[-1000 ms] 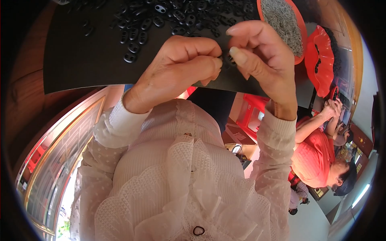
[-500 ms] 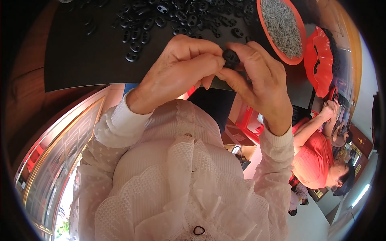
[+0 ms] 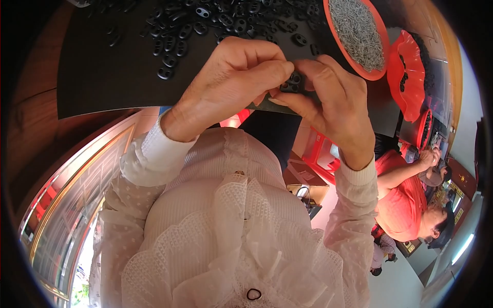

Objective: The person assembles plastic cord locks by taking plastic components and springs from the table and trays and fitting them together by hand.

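Note:
Between my two hands, above the near edge of the black tabletop, is a small black two-hole cord lock [image 3: 292,82]. My left hand [image 3: 241,74] is closed, its thumb and forefinger pinched at the upper left of the cord lock. My right hand [image 3: 336,97] curls round the other side, with its forefinger above and its thumb below. Fingers partly cover the piece, so exact contact is hard to see. Beyond the hands lies a loose heap of similar black cord lock parts [image 3: 182,49]. One loose part [image 3: 300,39] rests just past my right fingers.
An orange-red bowl [image 3: 374,77] full of small metal springs stands at the far right. Beside it is a red wavy-rimmed dish [image 3: 411,100] with some black pieces. A co-worker in a red shirt [image 3: 403,205] sits to the right, near another red container [image 3: 424,129].
The cord lock has turned, so its holes now show between my hands. My left pinch has shifted slightly up and right. The co-worker's hands have moved a little.

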A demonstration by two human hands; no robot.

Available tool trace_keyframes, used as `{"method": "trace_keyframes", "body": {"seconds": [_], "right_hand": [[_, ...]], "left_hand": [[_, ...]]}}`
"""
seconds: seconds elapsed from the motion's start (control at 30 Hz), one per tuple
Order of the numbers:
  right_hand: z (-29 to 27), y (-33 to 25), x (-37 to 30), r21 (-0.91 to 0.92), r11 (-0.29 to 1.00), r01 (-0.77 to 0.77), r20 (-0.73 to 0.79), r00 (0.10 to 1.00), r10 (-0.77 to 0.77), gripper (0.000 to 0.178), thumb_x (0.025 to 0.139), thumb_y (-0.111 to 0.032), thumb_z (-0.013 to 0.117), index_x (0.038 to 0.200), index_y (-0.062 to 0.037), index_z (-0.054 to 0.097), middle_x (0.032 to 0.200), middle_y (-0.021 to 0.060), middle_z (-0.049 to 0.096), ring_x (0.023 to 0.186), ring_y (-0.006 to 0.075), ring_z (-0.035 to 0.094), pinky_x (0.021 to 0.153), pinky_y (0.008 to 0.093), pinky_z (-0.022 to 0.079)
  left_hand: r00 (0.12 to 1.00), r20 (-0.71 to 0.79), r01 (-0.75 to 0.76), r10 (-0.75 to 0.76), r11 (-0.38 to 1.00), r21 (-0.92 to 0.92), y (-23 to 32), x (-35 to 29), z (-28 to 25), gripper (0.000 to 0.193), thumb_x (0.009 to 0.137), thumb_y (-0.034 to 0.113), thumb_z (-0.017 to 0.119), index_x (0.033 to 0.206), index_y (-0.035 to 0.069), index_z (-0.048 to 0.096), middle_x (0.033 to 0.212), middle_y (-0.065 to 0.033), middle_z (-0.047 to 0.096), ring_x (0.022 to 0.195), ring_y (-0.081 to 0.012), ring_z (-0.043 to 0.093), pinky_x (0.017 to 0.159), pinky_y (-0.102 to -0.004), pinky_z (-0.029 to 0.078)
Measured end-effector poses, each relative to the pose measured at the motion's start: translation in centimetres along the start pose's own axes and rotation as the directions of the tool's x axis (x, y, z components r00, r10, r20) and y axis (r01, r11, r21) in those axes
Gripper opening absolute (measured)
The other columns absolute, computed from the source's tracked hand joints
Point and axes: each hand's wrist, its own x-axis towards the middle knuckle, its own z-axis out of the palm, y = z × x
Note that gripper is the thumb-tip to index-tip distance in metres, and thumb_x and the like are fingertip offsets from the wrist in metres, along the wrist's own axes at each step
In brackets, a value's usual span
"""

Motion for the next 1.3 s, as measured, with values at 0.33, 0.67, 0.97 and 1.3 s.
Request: {"method": "trace_keyframes", "body": {"seconds": [0.33,0.67,0.97,1.3], "right_hand": [[0.8,-0.5,-0.5,0.032,0.997,-0.072,-0.044,0.996,0.073,0.044,0.063,-0.035,0.082,0.085,-0.0026,0.06,0.067,0.0053,0.053,0.049,0.0205,0.052,0.041,0.0304,0.042],[0.4,-0.8,0.1,0.003,1.0,0.014,-0.004,1.0,-0.014,0.04,0.064,-0.032,0.08,0.087,-0.0046,0.062,0.068,0.0017,0.05,0.056,0.0173,0.054,0.045,0.0294,0.043],[0.2,-0.9,0.1,0.002,1.0,0.003,0.02,1.0,-0.004,0.04,0.064,-0.033,0.081,0.086,-0.0049,0.061,0.067,0.0018,0.048,0.055,0.017,0.054,0.045,0.0293,0.043],[0.2,-0.8,0.3,0.018,1.0,-0.003,0.049,0.999,0.003,0.041,0.066,-0.04,0.077,0.082,-0.0052,0.06,0.067,0.0023,0.047,0.054,0.0171,0.054,0.045,0.0284,0.043]], "left_hand": [[0.997,0.05,-0.069,0.065,0.995,0.078,-0.2,-0.1,-0.3,0.021,0.09,0.014,0.051,0.074,0.001,0.056,0.063,0.0021,0.048,0.056,-0.004,0.04,0.052,-0.0211,0.034],[0.994,0.096,0.039,-0.051,0.992,0.122,0.6,-0.4,-0.7,0.022,0.085,0.02,0.049,0.073,0.002,0.055,0.062,0.0005,0.048,0.055,-0.0047,0.036,0.05,-0.0235,0.027],[0.989,0.12,0.081,-0.088,0.994,0.068,0.5,-0.3,-0.5,0.022,0.084,0.013,0.047,0.065,0.002,0.047,0.059,0.0023,0.041,0.055,-0.0055,0.037,0.049,-0.0241,0.031],[0.982,0.117,0.139,-0.148,0.987,0.083,0.8,-0.2,-0.8,0.02,0.083,0.016,0.049,0.071,0.002,0.054,0.06,0.0018,0.046,0.056,-0.0033,0.039,0.05,-0.0217,0.026]]}}
